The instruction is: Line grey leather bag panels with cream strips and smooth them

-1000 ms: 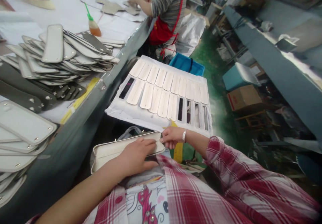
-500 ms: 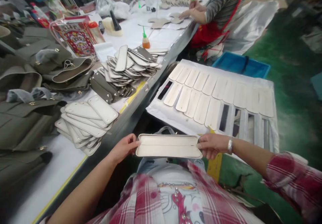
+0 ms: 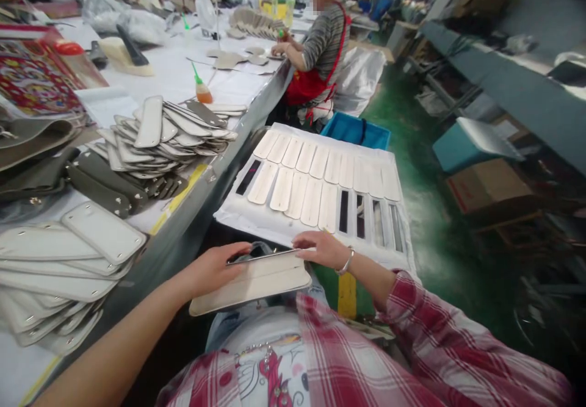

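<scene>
Over my lap I hold a cream oblong panel with rounded corners and a line along its middle. It is tilted, its left end lower. My left hand grips its upper left edge, with fingers behind and the thumb across the front. At the upper right corner my right hand holds it between thumb and fingers. Just beyond lies a white-covered board bearing two rows of similar cream pieces, with dark strips at the near right. On the left stands a pile of riveted white panels.
A second pile of white panels lies on the long table, near an orange-filled glue bottle. Ahead, a co-worker in a striped sleeve sits at the table. A blue crate stands behind the board.
The view has turned right. The panel has gone from level to tilted, and both hands have shifted from its short ends to its upper edge.
</scene>
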The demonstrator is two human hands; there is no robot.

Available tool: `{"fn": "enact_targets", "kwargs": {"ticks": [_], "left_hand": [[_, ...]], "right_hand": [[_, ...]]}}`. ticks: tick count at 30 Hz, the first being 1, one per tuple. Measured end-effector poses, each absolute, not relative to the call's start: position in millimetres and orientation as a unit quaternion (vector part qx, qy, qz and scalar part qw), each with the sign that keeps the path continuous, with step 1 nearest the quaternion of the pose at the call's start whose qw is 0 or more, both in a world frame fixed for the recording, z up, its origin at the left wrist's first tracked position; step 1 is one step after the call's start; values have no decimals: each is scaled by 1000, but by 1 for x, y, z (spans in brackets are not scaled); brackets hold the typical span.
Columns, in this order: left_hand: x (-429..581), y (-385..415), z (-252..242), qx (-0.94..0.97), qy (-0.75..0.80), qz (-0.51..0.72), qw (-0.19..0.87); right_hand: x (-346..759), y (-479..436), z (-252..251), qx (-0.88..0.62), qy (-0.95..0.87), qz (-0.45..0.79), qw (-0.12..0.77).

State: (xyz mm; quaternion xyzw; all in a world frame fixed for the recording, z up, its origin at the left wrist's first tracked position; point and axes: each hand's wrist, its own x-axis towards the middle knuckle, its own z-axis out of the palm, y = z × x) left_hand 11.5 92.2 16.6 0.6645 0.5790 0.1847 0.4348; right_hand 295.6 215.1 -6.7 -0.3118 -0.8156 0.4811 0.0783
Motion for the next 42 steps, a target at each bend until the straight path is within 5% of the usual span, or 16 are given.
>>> {"fn": "enact_targets", "kwargs": {"ticks": [7, 23, 32, 42], "left_hand": [[67, 130, 14, 786, 501, 62, 357], [75, 111, 1, 856, 478, -71, 185], [100, 103, 5, 865, 485, -122, 53], [7, 84, 10, 842, 488, -111, 203]], "right_hand": [[289, 202, -3, -239, -920, 304, 61], [286, 205, 9, -215, -935, 278, -40], [257, 239, 2, -212, -901, 354, -132], [230, 243, -12, -187, -782, 560, -200]]}}
